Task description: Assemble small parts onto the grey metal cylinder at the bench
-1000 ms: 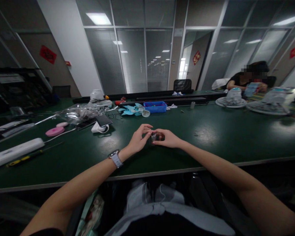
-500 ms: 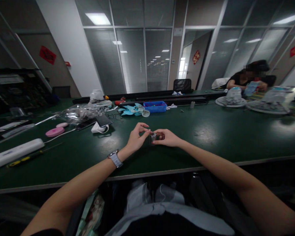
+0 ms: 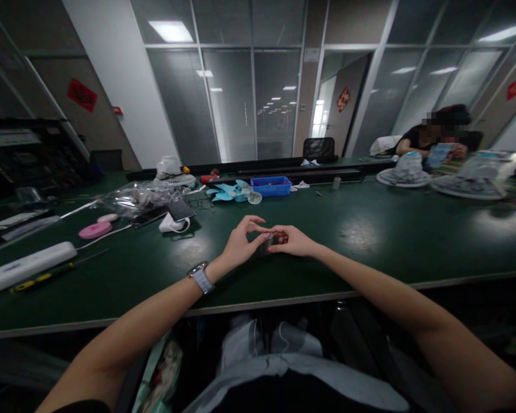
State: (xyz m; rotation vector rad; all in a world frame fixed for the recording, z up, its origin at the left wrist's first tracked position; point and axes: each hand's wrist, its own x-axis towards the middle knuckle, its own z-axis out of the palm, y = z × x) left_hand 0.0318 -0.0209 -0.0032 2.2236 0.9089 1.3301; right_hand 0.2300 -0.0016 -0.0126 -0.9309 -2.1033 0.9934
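Observation:
A small grey metal cylinder stands upright at the green tabletop in front of me, partly covered by my fingers. My right hand grips it from the right, thumb low on the near side and fingers curled round behind. From the left, my left hand reaches over it. Its thumb lies against the cylinder's upper rim, and a finger reaches to the top, near the right fingertips; the left index finger is raised. Whether a smaller piece sits between the fingertips I cannot make out.
Beyond my hands lie blue fan blades and a blue bin. At left are a white charger, a power strip and a screwdriver. White fan housings stand at right, near a seated person.
My left thumb has come down and slightly right onto the cylinder's top, covering more of it. The right hand has stayed nearly in place round the cylinder.

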